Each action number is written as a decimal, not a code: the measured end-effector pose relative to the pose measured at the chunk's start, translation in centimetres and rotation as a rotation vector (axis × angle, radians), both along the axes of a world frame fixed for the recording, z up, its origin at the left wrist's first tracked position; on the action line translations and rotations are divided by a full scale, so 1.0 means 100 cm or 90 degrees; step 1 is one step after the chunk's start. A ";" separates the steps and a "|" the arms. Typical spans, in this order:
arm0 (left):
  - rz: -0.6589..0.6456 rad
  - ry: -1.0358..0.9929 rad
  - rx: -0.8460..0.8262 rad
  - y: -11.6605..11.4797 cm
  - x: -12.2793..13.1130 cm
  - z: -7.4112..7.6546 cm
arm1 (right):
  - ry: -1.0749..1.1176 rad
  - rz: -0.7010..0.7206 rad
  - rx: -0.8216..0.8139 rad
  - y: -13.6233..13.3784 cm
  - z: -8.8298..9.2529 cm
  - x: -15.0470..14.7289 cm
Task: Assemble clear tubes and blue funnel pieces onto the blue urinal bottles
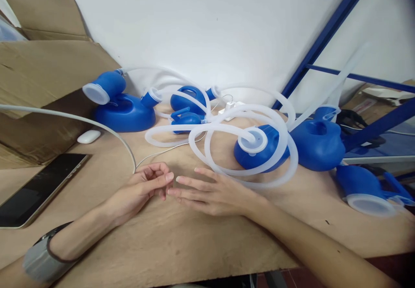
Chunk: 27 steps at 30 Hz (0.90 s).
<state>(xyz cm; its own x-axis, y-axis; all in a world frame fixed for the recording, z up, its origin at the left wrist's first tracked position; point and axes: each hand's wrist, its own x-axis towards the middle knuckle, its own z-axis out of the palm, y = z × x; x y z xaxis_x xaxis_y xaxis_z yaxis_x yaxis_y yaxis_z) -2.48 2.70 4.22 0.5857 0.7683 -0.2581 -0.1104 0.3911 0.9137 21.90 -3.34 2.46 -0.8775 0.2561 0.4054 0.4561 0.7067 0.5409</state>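
My left hand [147, 186] is above the wooden table, its fingers loosely curled in and its thumb lying across near their tips; I see nothing in it. Facing it, my right hand [210, 193] has its fingers stretched out and holds nothing; its fingertips come close to the left hand's. Just beyond the right hand is a blue plastic urinal bottle [241, 156] with a white cap, from which a clear corrugated tube [223, 127] loops over the table. Behind it to the right stands another blue bottle [319, 150].
More blue bottles [126, 113] stand at the back left beside a cardboard box [42, 68]. A tablet [42, 188] and a white case [88, 136] lie at left. A white cable [97, 123] arches over them. One bottle [358, 184] lies near the right edge, by a blue metal frame [319, 42].
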 end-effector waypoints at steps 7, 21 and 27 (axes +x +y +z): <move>0.004 0.009 0.007 -0.001 0.001 -0.002 | 0.014 0.004 -0.017 -0.003 0.000 -0.003; -0.047 0.048 -0.028 0.000 0.004 -0.005 | 0.077 -0.072 -0.231 0.005 -0.009 0.013; -0.069 0.046 -0.036 0.001 0.002 -0.004 | 0.075 -0.077 -0.170 0.007 -0.011 0.013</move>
<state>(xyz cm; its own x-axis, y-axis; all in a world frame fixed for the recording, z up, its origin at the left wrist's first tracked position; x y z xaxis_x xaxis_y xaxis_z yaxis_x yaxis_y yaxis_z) -2.29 2.75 3.81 0.6427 0.6846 -0.3439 0.0012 0.4480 0.8940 23.16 -2.68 1.34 -0.7849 0.4673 0.4068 0.5945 0.7529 0.2822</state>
